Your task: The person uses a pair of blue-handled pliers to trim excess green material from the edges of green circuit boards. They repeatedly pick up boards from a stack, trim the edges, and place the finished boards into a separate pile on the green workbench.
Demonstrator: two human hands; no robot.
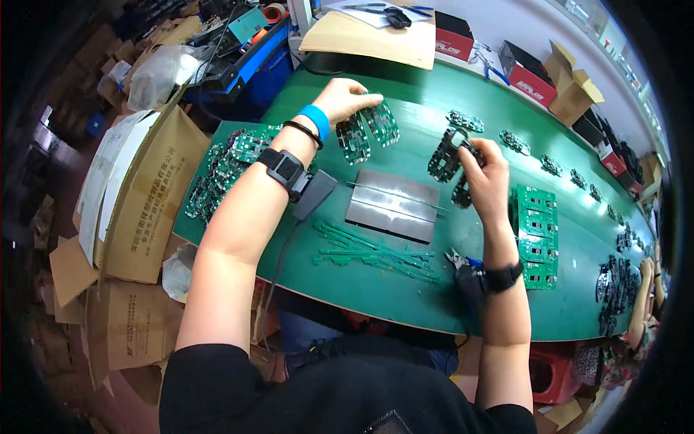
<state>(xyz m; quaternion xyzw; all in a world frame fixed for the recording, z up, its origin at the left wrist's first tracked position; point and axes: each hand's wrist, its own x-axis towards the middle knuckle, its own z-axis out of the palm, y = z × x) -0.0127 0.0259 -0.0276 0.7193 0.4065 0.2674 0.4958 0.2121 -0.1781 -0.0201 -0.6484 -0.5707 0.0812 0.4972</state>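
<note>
Nearest, the pliers and loose strips lie on the bench short of the metal plate, where wrists and cable would do well to stay clear of them. Just right of the plate, the right hand clamps the dark boards between thumb and fingers, while farther off the left hand pinches two green boards near their top ends, beyond the plate; a light hold on the edges, with both sets kept apart, should best spare the small parts.

Left hand, right hand apart
</note>
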